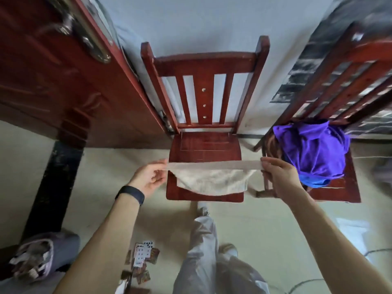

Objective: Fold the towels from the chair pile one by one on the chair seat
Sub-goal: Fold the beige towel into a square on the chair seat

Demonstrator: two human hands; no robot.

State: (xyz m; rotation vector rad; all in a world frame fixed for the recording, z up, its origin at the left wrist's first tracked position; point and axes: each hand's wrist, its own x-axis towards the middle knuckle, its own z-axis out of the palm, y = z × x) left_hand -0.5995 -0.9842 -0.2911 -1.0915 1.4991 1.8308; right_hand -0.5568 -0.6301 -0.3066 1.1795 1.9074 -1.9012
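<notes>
A beige towel (212,179) is stretched wide above the front of the red wooden chair seat (204,145), its lower part sagging onto the seat. My left hand (149,179) pinches its left top corner. My right hand (280,174) pinches the right top corner. On a second red chair (339,187) to the right lies a crumpled pile of purple and blue towels (314,149), close behind my right hand.
A red door (53,81) stands open at the left, close to the chair back. Playing cards (142,259) lie scattered on the floor by my legs. A grey bag (42,255) sits at the lower left. A cable runs along the floor at the lower right.
</notes>
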